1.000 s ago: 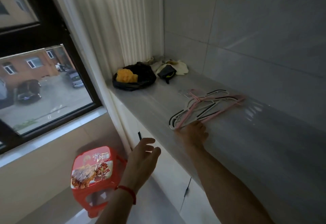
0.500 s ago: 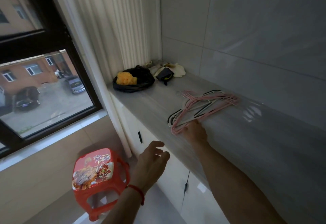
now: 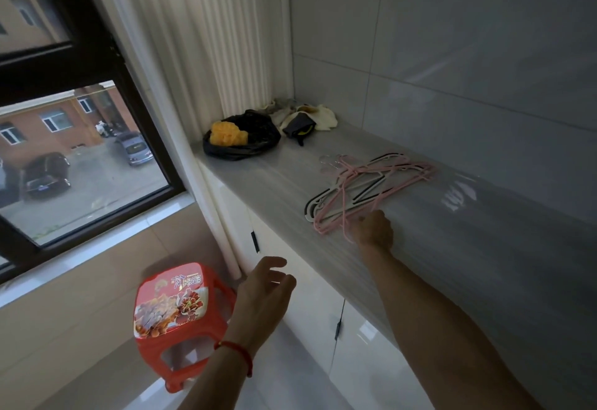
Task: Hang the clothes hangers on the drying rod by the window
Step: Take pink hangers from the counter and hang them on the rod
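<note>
A pile of thin pink and white-and-black clothes hangers lies flat on the pale counter against the tiled wall. My right hand rests on the counter at the near end of the pile, fingers curled over the nearest pink hanger wires. My left hand hangs in the air in front of the cabinet below the counter edge, fingers spread and holding nothing; a red string circles its wrist. No drying rod is in view.
A black bag with something yellow in it and a heap of cloths sit at the counter's far end by the curtain. A red plastic stool stands on the floor under the window.
My right hand has slid along the counter and closed on the near end of the hanger pile, which has shifted slightly. My left hand stays open, drifting a little right.
</note>
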The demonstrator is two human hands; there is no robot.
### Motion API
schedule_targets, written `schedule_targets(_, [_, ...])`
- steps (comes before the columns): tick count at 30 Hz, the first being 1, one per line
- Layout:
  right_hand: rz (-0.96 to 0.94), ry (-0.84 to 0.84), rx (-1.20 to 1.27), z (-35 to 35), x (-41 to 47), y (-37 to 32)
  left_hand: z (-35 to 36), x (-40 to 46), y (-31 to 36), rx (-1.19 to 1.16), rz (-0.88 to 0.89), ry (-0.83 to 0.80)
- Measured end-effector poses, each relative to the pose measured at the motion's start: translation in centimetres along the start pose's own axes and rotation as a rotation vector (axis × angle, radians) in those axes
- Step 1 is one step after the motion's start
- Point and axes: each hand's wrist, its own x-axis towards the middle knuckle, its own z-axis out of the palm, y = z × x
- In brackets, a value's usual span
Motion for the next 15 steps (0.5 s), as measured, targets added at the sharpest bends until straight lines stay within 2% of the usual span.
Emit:
schedule_targets(4, [-0.11, 0.077, 0.251, -2.1, -1.8, 2.2, 0.9, -0.3, 0.3, -0.01, 0.001, -0.031])
schedule_targets(6, [-0.1, 0.02, 0.459, -3.6, -4.6, 2.9, 1.2, -0.8, 0.5, -0.041, 0.001, -0.056])
schedule_targets(10, [-0.032, -0.254, 0.88, -5.9, -13.4, 3.2, 1.0, -2.8, 0.7, -0.176, -0.01, -0.099])
schedule_targets(12, [-0.073, -0.379, 0.983, -6.3, -18.2, 3.0, 0.7, -3.8, 0.6, -0.294, -0.038, -0.15])
schedule_targets(15, [-0.141, -0.604, 1.008, -6.5, -25.0, 3.3, -0.6, -5.3, -0.1, -0.542, -0.08, -0.224])
